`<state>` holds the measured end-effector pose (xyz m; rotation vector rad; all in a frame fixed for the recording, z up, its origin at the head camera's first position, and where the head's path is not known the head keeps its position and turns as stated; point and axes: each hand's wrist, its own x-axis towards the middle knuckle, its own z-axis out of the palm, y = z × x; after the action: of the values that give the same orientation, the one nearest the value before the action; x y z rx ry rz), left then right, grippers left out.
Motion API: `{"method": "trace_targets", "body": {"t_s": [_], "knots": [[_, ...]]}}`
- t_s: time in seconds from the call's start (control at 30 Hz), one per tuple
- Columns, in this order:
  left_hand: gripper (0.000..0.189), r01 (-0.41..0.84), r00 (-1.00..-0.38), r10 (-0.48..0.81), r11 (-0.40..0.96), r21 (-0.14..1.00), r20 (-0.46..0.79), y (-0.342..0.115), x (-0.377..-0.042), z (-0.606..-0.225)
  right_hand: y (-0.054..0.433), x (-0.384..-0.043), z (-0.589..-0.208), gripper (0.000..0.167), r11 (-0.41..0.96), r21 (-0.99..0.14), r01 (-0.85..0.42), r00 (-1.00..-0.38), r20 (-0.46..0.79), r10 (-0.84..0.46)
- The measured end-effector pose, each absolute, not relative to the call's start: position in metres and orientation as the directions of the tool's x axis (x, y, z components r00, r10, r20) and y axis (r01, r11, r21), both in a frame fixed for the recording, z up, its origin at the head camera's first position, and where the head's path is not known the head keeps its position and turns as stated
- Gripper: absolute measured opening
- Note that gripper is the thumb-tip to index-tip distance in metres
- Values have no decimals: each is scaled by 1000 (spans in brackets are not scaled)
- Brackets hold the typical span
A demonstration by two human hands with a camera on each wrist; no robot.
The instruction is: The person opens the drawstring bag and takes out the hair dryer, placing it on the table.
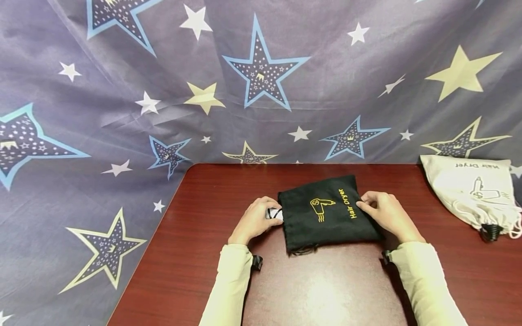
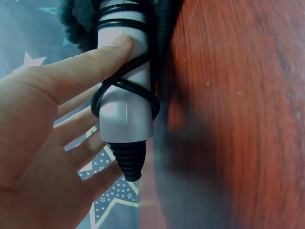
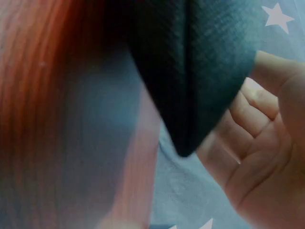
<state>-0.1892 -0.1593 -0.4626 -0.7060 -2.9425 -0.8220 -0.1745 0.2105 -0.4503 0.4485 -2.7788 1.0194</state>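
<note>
A black cloth drawstring bag [image 1: 302, 217] with yellow "Hair Dryer" print lies on its side between the two hands, its mouth to the left. Out of that mouth sticks the white handle [image 2: 125, 112] of a hair dryer, wrapped in its black cord [image 2: 136, 90]. The left hand [image 1: 257, 217] grips this handle, thumb on one side and fingers behind it. The dryer's other end is hidden inside the bag. At the bag's closed right end, the right hand [image 1: 385, 213] pinches the cloth between thumb and fingers; in the right wrist view a bag corner [image 3: 190, 109] hangs beside the palm.
A white drawstring bag [image 1: 469, 190], also printed "Hair Dryer", lies at the table's far right, with a black ribbed piece [image 1: 490, 232] at its mouth. The red-brown table [image 1: 183, 271] ends at a star-patterned cloth [image 1: 285, 127] behind and to the left.
</note>
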Motion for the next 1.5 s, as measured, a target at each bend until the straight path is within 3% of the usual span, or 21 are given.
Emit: {"method": "trace_targets", "body": {"t_s": [0.8,1.5], "knots": [[32,393,-907,412,751,530,89,-171,-188,-464,221,-166,-453,16,679,-689,-252,-968,171,-186],[34,392,-907,414,755,525,82,-187,-190,-458,226,-165,-451,17,678,-687,-261,-965,186,-184]]}}
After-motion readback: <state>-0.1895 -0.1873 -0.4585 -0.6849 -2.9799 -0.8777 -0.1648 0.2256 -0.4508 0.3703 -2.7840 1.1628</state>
